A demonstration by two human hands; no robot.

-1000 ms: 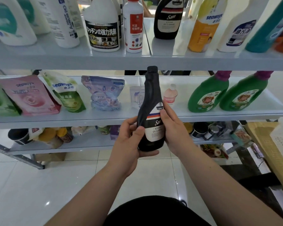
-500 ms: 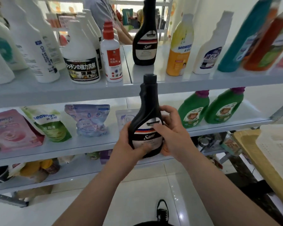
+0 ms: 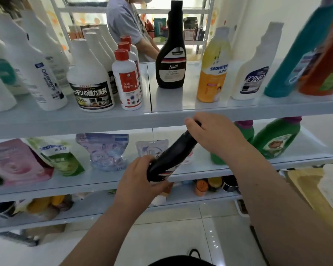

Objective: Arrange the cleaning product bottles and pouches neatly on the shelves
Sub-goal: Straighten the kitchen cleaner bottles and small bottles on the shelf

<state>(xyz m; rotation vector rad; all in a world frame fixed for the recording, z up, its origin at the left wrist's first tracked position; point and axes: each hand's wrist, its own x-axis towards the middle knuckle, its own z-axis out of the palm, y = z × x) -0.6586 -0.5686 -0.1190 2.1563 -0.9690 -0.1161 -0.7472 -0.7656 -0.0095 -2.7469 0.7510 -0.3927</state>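
Black bottle (image 3: 173,156) tilts, neck up-right, gripped by left hand (image 3: 140,181) and right hand (image 3: 210,135).

Looks like a shop: tiered metal shelves (image 3: 200,110) stocked with cleaning bottles (image 3: 170,60) and refill pouches (image 3: 17,162), more racks (image 3: 192,10) behind, tiled floor (image 3: 171,237).

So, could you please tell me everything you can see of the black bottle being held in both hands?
The black Sam bottle is dark, glossy, plastic-looking, with a wide body narrowing to a long neck. It is tilted steeply, base toward the lower left and neck toward the upper right, in front of the middle shelf. The left hand grips its base, where a white label with red and blue stripes partly shows. The right hand wraps its neck and hides most of the cap. It touches no shelf.
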